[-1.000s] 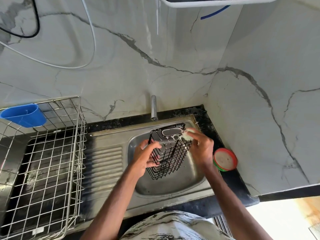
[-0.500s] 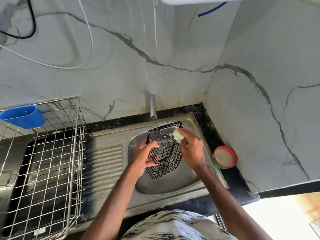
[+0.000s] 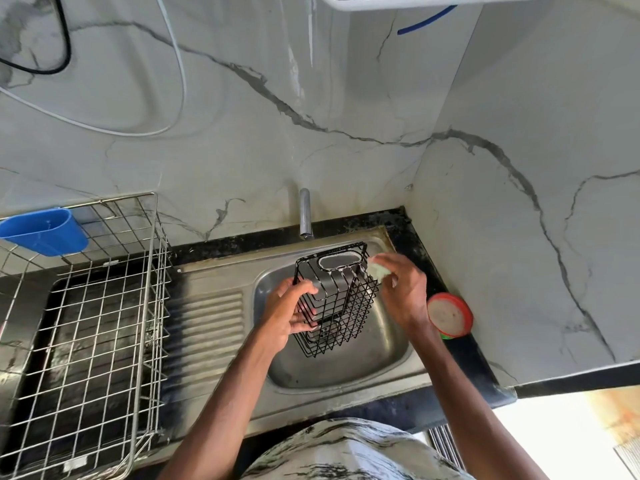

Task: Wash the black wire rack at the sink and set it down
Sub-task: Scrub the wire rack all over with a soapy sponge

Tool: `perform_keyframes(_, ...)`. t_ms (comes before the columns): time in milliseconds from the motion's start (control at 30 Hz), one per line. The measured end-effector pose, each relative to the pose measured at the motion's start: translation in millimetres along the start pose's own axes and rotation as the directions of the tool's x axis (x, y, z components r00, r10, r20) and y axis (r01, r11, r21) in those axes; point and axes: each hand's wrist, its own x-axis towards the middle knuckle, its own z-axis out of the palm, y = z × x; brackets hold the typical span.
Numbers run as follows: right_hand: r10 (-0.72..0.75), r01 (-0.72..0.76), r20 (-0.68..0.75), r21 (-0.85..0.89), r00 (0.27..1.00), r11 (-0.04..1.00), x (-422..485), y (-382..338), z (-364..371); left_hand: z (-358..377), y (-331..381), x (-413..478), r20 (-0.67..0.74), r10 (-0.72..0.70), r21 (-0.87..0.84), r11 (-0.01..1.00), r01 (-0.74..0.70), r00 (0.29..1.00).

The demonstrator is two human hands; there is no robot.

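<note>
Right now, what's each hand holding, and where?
Left hand grips the black wire rack by its left side. Right hand pinches a pale sponge at the rack's top right corner.

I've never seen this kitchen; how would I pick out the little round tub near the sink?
Start at the steel sink basin and move to the black counter strip on its right, against the marble wall. The tub sits there, beyond the person's right hand. It is the only round, red-rimmed thing with a pale top; a green edge shows below.

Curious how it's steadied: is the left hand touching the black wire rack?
Touching. The head view shows the left hand gripping the black wire rack, fingers curled round its wires.
</note>
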Motion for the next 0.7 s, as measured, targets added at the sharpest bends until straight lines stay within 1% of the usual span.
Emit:
perform_keyframes(167,-0.032,0.028,0.086,0.046,0.996,0.999,-11,-5,-3,-2,1,2,0.011,0.005,0.011,1.0,-0.005,1.0)
perform_keyframes(300,0.035,-0.039,0.073,0.058,0.997,0.998,-2,-2,-3,0,0,0,0.051,0.002,0.083,0.997,-0.006,0.999)
perform_keyframes(433,0.02,-0.021,0.04,0.024,0.999,0.999,20,-1,10,2,-6,-2,0.091,0.014,0.119,0.993,-0.025,0.996)
perform_keyframes(500,-0.019,0.019,0.053,0.004,0.998,1.0,26,-3,17,3,-7,-2,0.08,-0.003,0.113,0.994,-0.006,0.997)
perform_keyframes(600,-0.124,0.127,0.084,-0.033,0.989,0.991,27,-13,24,3,-6,-1,0.06,-0.004,0.105,0.994,-0.002,0.998)
perform_keyframes(700,-0.282,0.28,0.161,0.038,0.946,0.959,19,-35,31,2,-1,-2,0.063,0.016,0.139,0.99,-0.024,0.998)
